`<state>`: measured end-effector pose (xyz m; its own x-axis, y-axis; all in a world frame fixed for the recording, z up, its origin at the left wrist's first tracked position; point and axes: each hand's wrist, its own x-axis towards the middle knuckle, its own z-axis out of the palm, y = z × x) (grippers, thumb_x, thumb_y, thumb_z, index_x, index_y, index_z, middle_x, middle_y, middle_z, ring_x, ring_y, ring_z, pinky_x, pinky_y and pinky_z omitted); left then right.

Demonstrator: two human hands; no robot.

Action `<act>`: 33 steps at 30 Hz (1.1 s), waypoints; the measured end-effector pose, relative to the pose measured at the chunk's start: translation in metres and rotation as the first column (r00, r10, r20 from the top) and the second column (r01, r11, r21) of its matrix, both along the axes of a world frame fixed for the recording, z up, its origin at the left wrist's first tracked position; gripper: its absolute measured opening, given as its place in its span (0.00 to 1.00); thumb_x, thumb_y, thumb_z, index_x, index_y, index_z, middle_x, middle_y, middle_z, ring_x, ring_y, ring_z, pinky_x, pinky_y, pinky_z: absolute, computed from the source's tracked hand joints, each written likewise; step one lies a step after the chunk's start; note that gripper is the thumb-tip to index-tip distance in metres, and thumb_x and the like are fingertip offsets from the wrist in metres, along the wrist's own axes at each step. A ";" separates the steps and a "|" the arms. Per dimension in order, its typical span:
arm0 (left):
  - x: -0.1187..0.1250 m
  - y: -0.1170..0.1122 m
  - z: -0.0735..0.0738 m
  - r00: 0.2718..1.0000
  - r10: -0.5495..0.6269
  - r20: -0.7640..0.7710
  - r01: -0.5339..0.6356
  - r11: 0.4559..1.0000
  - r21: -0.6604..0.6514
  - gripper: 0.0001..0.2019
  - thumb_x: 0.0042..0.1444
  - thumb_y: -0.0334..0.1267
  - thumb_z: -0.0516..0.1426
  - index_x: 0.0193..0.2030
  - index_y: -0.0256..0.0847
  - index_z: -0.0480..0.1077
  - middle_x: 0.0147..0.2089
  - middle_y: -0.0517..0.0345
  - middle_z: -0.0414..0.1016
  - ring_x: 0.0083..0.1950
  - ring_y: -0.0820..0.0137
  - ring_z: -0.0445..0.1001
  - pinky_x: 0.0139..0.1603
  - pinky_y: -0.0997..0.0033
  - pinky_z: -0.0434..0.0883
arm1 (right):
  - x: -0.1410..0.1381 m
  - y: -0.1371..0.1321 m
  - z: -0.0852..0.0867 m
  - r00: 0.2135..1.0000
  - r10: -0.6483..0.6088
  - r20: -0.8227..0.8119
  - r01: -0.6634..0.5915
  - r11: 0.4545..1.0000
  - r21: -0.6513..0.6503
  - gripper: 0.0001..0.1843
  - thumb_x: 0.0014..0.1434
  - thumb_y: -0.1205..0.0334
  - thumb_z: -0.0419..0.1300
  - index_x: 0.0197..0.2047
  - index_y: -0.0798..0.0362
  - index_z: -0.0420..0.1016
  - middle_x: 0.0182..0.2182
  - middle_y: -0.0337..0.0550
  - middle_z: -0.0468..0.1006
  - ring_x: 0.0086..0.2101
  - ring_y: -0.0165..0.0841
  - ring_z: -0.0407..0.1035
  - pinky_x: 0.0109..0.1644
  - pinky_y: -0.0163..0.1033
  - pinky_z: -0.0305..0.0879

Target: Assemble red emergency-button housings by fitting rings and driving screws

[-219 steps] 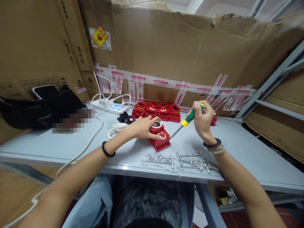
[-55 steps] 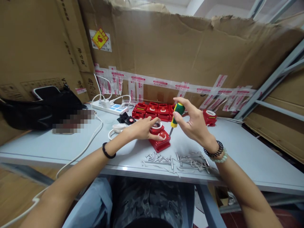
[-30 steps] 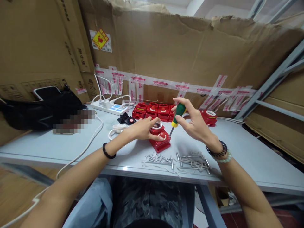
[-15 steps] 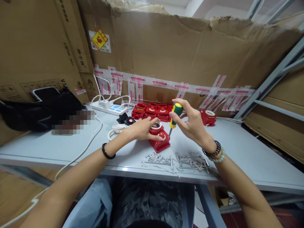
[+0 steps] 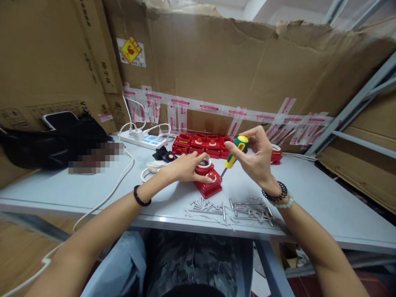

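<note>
My left hand (image 5: pixel 185 166) rests on a red plastic housing (image 5: pixel 209 184) lying on the grey table (image 5: pixel 315 198), fingers pressed against its white-ringed round top. My right hand (image 5: pixel 255 157) is closed around the green and yellow handle of a screwdriver (image 5: pixel 234 154). The screwdriver is tilted, its tip down at the right edge of the red housing. A scatter of silver screws and bent metal pins (image 5: pixel 230 206) lies on the table just in front of the housing.
A row of red housings (image 5: pixel 202 144) stands at the back against taped cardboard; one more red housing (image 5: pixel 276 154) sits behind my right hand. A white power strip (image 5: pixel 142 139) with cables, small black parts (image 5: pixel 164 154) and a black bag (image 5: pixel 55 142) lie left.
Over the last seconds my right hand brought the screwdriver from the right onto the housing's right edge. In the last half second its handle tilted further right. My left hand stayed put.
</note>
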<state>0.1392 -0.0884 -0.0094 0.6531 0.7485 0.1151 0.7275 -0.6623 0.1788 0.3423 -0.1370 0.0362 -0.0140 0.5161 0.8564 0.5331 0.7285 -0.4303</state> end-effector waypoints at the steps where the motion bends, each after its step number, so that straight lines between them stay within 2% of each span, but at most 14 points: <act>1: 0.000 0.000 0.000 1.000 0.002 -0.001 -0.002 1.000 0.001 0.42 0.46 0.72 0.50 0.62 0.46 0.55 0.48 0.46 0.68 0.45 0.54 0.71 0.45 0.58 0.64 | 0.000 0.000 -0.001 0.999 -0.045 0.002 0.045 0.999 0.024 0.17 0.49 0.50 0.67 0.34 0.49 0.65 0.25 0.33 0.67 0.24 0.27 0.64 0.26 0.35 0.65; 3: 0.000 0.000 -0.001 1.000 -0.002 -0.002 0.002 1.000 0.004 0.42 0.46 0.72 0.50 0.61 0.46 0.55 0.48 0.46 0.68 0.44 0.54 0.71 0.45 0.58 0.64 | 0.001 0.001 -0.004 0.995 -0.097 0.022 0.096 0.994 0.051 0.17 0.50 0.50 0.66 0.35 0.49 0.65 0.25 0.34 0.68 0.25 0.28 0.65 0.27 0.36 0.67; 5: 0.000 0.000 -0.002 1.000 -0.011 0.002 0.011 1.000 0.009 0.42 0.46 0.72 0.50 0.61 0.45 0.55 0.49 0.46 0.68 0.45 0.54 0.71 0.45 0.57 0.65 | 0.002 0.002 -0.005 0.996 -0.073 0.054 0.072 0.997 0.036 0.15 0.54 0.51 0.63 0.39 0.49 0.66 0.29 0.37 0.71 0.29 0.29 0.69 0.33 0.38 0.70; 9: 0.000 0.000 -0.002 1.000 -0.010 0.006 0.010 1.000 0.019 0.42 0.46 0.72 0.50 0.61 0.45 0.55 0.51 0.45 0.67 0.47 0.53 0.70 0.46 0.56 0.65 | 0.005 0.002 -0.002 0.982 0.169 0.080 -0.157 0.978 -0.135 0.16 0.63 0.55 0.54 0.53 0.49 0.66 0.40 0.42 0.76 0.38 0.31 0.73 0.43 0.40 0.72; 11: 0.000 0.000 -0.001 1.000 -0.008 0.001 0.008 1.000 0.018 0.43 0.46 0.72 0.50 0.61 0.45 0.55 0.50 0.45 0.67 0.46 0.53 0.71 0.46 0.56 0.65 | 0.010 0.002 0.004 0.950 0.305 0.073 -0.280 0.930 -0.239 0.19 0.64 0.57 0.53 0.57 0.48 0.64 0.44 0.43 0.76 0.43 0.31 0.72 0.47 0.42 0.72; 14: 0.000 -0.001 0.000 1.000 -0.008 -0.004 0.008 1.000 0.010 0.43 0.46 0.72 0.50 0.61 0.45 0.55 0.47 0.46 0.68 0.43 0.53 0.71 0.44 0.57 0.66 | 0.020 0.001 0.016 0.870 0.489 0.067 -0.429 0.816 -0.388 0.21 0.63 0.59 0.55 0.59 0.47 0.64 0.49 0.44 0.75 0.50 0.34 0.70 0.52 0.45 0.70; 16: -0.001 -0.001 0.001 1.000 -0.007 0.000 0.007 1.000 0.004 0.43 0.46 0.72 0.50 0.61 0.45 0.56 0.47 0.46 0.68 0.43 0.54 0.71 0.44 0.57 0.66 | 0.028 0.001 0.022 0.820 0.570 0.054 -0.484 0.740 -0.466 0.23 0.62 0.60 0.56 0.60 0.46 0.63 0.49 0.45 0.75 0.52 0.35 0.69 0.54 0.47 0.70; 18: -0.001 -0.001 0.001 1.000 -0.011 0.008 0.011 1.000 0.005 0.42 0.46 0.72 0.50 0.61 0.45 0.56 0.47 0.46 0.68 0.43 0.54 0.71 0.45 0.57 0.65 | 0.032 0.001 0.026 0.801 0.598 0.028 -0.508 0.703 -0.498 0.22 0.60 0.61 0.58 0.58 0.48 0.65 0.47 0.45 0.76 0.51 0.36 0.70 0.53 0.48 0.70; 20: -0.001 -0.001 0.001 1.000 -0.016 0.010 0.016 1.000 0.008 0.42 0.46 0.72 0.50 0.61 0.45 0.56 0.46 0.47 0.68 0.43 0.55 0.70 0.46 0.57 0.65 | 0.033 0.003 0.025 0.818 0.575 -0.005 -0.507 0.718 -0.476 0.21 0.57 0.61 0.62 0.54 0.50 0.69 0.43 0.44 0.78 0.45 0.35 0.73 0.49 0.46 0.73; 21: 0.000 -0.001 0.001 1.000 -0.016 0.008 0.016 1.000 0.010 0.42 0.46 0.72 0.50 0.61 0.45 0.56 0.46 0.47 0.68 0.43 0.55 0.70 0.46 0.57 0.65 | 0.031 0.003 0.024 0.839 0.544 -0.020 -0.494 0.746 -0.446 0.20 0.56 0.61 0.64 0.52 0.51 0.71 0.40 0.43 0.78 0.41 0.33 0.74 0.47 0.44 0.74; 23: 0.000 -0.001 0.001 1.000 -0.013 0.004 0.013 1.000 0.010 0.43 0.46 0.72 0.50 0.62 0.46 0.56 0.46 0.47 0.68 0.42 0.56 0.71 0.45 0.58 0.65 | 0.025 0.004 0.020 0.895 0.446 -0.030 -0.423 0.825 -0.375 0.19 0.51 0.61 0.67 0.48 0.53 0.73 0.35 0.41 0.78 0.35 0.31 0.74 0.41 0.40 0.74; 27: 0.000 -0.001 0.000 1.000 -0.016 0.010 0.016 1.000 0.014 0.42 0.46 0.72 0.50 0.62 0.46 0.55 0.48 0.46 0.68 0.44 0.55 0.70 0.46 0.57 0.65 | 0.008 0.001 0.010 0.982 0.191 0.000 -0.188 0.970 -0.156 0.15 0.48 0.63 0.68 0.40 0.54 0.73 0.30 0.36 0.75 0.29 0.27 0.69 0.32 0.34 0.69; 30: 0.000 -0.001 0.000 1.000 -0.013 0.006 0.013 1.000 0.012 0.42 0.47 0.71 0.50 0.61 0.45 0.56 0.49 0.45 0.68 0.46 0.53 0.70 0.47 0.55 0.64 | -0.001 0.000 0.003 0.998 0.056 0.004 -0.056 0.998 -0.013 0.11 0.49 0.64 0.67 0.35 0.52 0.70 0.26 0.32 0.69 0.26 0.25 0.63 0.29 0.33 0.63; 33: 0.000 -0.002 0.000 1.000 -0.009 0.003 0.009 1.000 0.010 0.41 0.47 0.72 0.50 0.60 0.45 0.56 0.50 0.45 0.68 0.49 0.51 0.69 0.49 0.52 0.63 | -0.005 0.001 -0.002 1.000 -0.004 0.015 0.003 1.000 0.031 0.11 0.50 0.65 0.65 0.35 0.51 0.67 0.24 0.31 0.66 0.24 0.25 0.61 0.27 0.34 0.61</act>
<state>0.1395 -0.0900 -0.0096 0.6592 0.7416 0.1247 0.7213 -0.6704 0.1741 0.3376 -0.1361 0.0342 -0.0251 0.4895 0.8717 0.5420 0.7393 -0.3995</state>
